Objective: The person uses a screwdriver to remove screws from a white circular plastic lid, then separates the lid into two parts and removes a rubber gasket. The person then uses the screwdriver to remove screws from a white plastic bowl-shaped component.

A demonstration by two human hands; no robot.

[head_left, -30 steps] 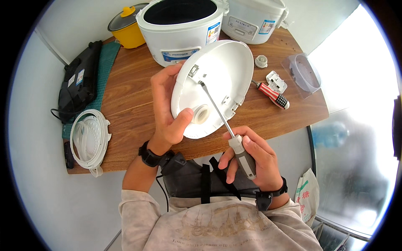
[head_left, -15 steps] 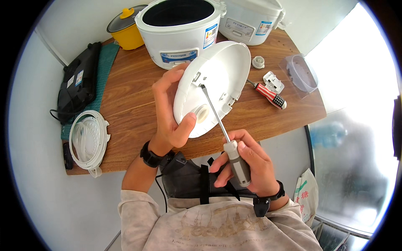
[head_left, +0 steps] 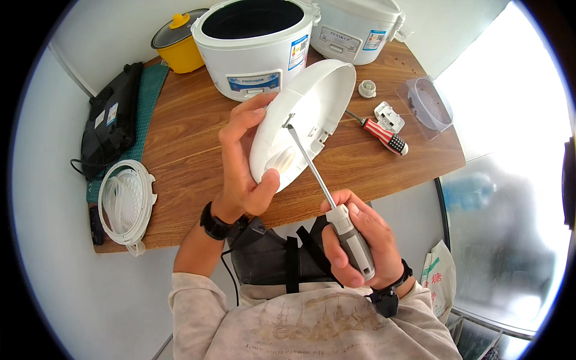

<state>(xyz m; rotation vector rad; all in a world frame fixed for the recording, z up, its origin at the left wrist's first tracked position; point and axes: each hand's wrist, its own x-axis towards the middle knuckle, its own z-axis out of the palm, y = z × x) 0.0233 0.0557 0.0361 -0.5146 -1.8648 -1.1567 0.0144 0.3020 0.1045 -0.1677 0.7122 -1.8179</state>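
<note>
My left hand (head_left: 243,156) grips the left edge of a white rice cooker lid (head_left: 312,102), its thumb at the rim near a round opening. The lid's hollow inside is tilted toward the right. In my right hand (head_left: 366,234) is a screwdriver (head_left: 313,171) with a grey handle and a long metal shaft, the fingers wrapped round the handle. Its tip reaches into the lid, at or very near a small bracket on the inner wall; whether it touches, I cannot tell.
Behind the lid stand an open white rice cooker (head_left: 252,60), another white cooker (head_left: 354,36) and a yellow pot (head_left: 180,54). To the right lie a red-striped screwdriver (head_left: 384,136), white plastic parts (head_left: 389,117) and a clear tray (head_left: 429,105). A white inner lid (head_left: 129,201) lies left.
The lid has turned more edge-on, showing less of its inside. My right hand has shifted slightly right and down, and its fingers have closed further round the screwdriver handle.
</note>
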